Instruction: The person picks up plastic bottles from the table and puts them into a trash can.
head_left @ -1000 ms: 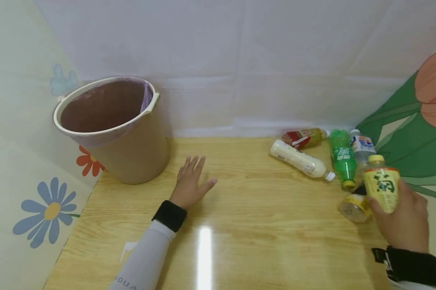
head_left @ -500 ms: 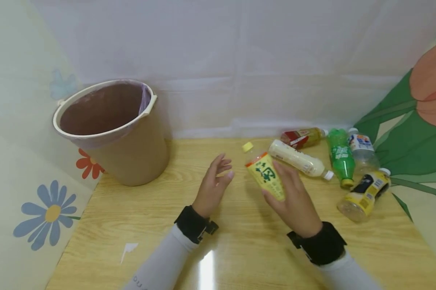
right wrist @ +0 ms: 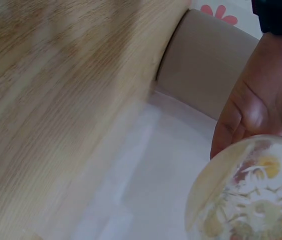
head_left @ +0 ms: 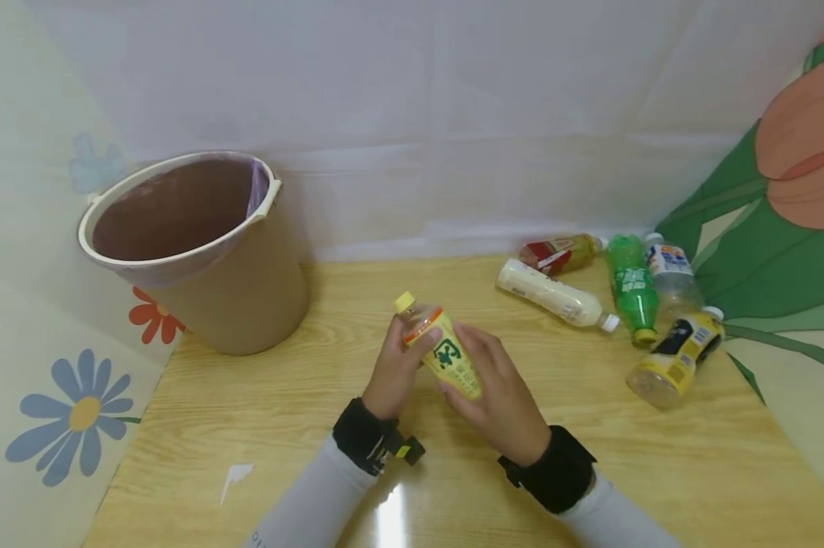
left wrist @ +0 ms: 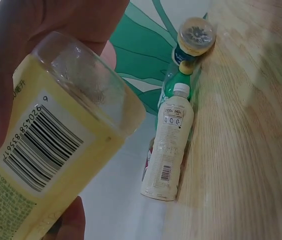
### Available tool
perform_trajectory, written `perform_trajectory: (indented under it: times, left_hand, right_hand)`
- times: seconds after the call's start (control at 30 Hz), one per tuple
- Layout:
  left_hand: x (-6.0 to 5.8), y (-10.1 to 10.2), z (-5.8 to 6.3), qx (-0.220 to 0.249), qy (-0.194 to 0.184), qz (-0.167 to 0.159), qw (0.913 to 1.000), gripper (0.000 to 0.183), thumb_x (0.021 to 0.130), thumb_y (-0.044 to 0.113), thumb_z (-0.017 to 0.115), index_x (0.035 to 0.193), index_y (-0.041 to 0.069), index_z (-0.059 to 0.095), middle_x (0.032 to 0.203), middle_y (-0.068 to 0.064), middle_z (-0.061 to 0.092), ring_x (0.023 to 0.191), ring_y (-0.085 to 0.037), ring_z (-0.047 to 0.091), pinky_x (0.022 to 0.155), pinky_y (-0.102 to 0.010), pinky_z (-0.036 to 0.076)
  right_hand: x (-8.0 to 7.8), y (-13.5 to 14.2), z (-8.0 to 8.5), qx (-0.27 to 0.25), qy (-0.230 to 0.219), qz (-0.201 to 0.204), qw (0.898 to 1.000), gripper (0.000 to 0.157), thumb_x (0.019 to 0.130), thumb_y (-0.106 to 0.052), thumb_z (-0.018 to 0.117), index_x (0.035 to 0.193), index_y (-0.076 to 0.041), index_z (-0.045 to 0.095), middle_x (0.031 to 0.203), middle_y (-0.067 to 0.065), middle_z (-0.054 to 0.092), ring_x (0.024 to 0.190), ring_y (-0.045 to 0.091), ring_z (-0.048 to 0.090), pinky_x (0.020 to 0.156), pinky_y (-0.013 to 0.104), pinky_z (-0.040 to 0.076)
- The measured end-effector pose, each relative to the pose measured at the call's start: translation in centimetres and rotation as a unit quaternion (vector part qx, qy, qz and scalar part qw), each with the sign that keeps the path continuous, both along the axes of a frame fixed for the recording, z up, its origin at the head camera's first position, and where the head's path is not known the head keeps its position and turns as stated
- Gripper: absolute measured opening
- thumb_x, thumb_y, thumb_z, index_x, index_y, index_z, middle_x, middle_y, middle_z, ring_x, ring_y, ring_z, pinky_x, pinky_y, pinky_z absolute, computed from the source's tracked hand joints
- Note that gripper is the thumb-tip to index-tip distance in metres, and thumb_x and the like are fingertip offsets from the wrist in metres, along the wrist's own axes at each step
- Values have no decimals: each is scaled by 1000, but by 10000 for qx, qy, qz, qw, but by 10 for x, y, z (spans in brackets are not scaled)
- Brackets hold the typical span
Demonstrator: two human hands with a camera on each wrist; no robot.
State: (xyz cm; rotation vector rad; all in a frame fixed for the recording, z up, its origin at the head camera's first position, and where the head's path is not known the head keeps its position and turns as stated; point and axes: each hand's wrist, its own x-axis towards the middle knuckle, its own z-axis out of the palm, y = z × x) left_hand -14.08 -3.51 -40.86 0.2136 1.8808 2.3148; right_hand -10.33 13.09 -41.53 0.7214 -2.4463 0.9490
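Observation:
Over the middle of the table, both hands hold one plastic drink bottle (head_left: 451, 364) with a yellow label and yellow cap. My left hand (head_left: 390, 374) grips it near the neck, thumb across the front. Lower down, my right hand (head_left: 499, 396) wraps the body from the right. The bottle tilts, its capped end toward the upper left. In the left wrist view the bottle (left wrist: 56, 145) shows its barcode side and clear base. From the right wrist, the round clear base of the bottle (right wrist: 253, 195) faces the camera, and fingers partly hide behind it.
A tan bin (head_left: 247, 289) with a purple liner stands at the back left. Lying at the right are a white bottle (head_left: 552, 293), a red-labelled bottle (head_left: 559, 253), a green bottle (head_left: 633, 289), a clear bottle (head_left: 672, 274) and a yellow-black bottle (head_left: 679, 358). White cloth backs the table.
My right hand has carried the yellow-labelled bottle from the right side to the middle. My left hand moved right and, from open fingers, now grips the bottle's upper part.

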Motion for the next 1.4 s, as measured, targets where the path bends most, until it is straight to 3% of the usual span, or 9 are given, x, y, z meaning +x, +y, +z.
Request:
perform_trajectory:
  times: [0.2, 0.4, 0.53, 0.67, 0.83, 1.03, 1.1, 1.23, 1.4]
  left_hand:
    - [0, -2, 1, 31, 66, 140, 9999, 49, 93, 27, 61, 137, 19, 42, 130, -10, 57, 102, -14, 62, 89, -32, 52]
    - [-5, -14, 7, -167, 598, 616, 9962, 55, 91, 26, 66, 137, 16, 38, 127, -5, 58, 111, -19, 59, 98, -35, 49]
    - [-12, -33, 22, -270, 1256, 789, 9886, 58, 91, 23, 66, 138, 13, 34, 122, -8, 58, 108, -23, 61, 94, -39, 53]
    - [-12, -58, 52, -298, 1977, 1155, 9730, 56, 90, 15, 67, 136, 13, 35, 122, -9, 57, 108, -21, 61, 93, -37, 54]
    - [-7, -95, 96, 391, 2598, 1796, 9480, 63, 85, 2, 67, 138, 14, 35, 122, -7, 57, 106, -20, 61, 91, -31, 55]
    - [-5, -150, 153, 966, 3430, 3066, 8826, 64, 73, -3, 74, 129, 6, 45, 116, -10, 59, 105, -24, 57, 92, -29, 49]
    - [-8, -169, 169, 1103, 3503, 3284, 8702, 64, 70, -3, 74, 127, 5, 45, 115, -12, 58, 105, -26, 56, 93, -31, 48]
    - [-19, -208, 185, 1354, 3058, 3597, 8711, 67, 68, -6, 75, 125, 7, 44, 120, -12, 57, 111, -25, 56, 96, -32, 47]
    - [-30, -252, 182, 1194, 2112, 4003, 8837, 70, 67, -8, 79, 125, 12, 46, 122, -6, 57, 113, -19, 54, 94, -26, 45]
  right_hand:
    - [0, 1, 2, 100, 21, 21, 9999, 85, 78, -19, 79, 149, -9, 34, 136, 15, 47, 105, 21, 57, 75, 32, 57]
    - [-6, 17, 1, 203, 16, -154, 9997, 76, 79, -19, 79, 145, -9, 41, 136, 14, 49, 118, 27, 54, 94, 44, 52]
    - [-18, 44, -4, 277, -3, -622, 9977, 65, 81, -16, 77, 139, -5, 49, 134, 18, 50, 121, 33, 52, 99, 50, 46]
    - [-35, 86, -16, 468, 52, -1426, 9887, 55, 83, -14, 73, 132, -1, 54, 130, 26, 51, 117, 43, 51, 95, 59, 42]
    - [-46, 149, -26, 655, -351, -2582, 9632, 49, 86, -15, 67, 130, 3, 53, 134, 32, 45, 119, 53, 43, 95, 67, 33]
    - [-39, 209, -39, 923, -1085, -3514, 9253, 60, 89, -21, 62, 137, 8, 43, 140, 41, 31, 123, 62, 32, 94, 74, 25]
    - [-34, 222, -43, 1061, -1352, -3661, 9145, 67, 90, -27, 61, 141, 8, 36, 140, 44, 29, 121, 64, 31, 91, 75, 25]
    - [-24, 240, -48, 1381, -2127, -3875, 8863, 82, 93, -41, 54, 149, 8, 19, 142, 46, 21, 122, 66, 27, 88, 76, 28]
    - [-14, 259, -44, 1365, -2988, -4008, 8552, 95, 92, -53, 48, 151, 7, 5, 144, 47, 10, 116, 69, 29, 76, 73, 36]
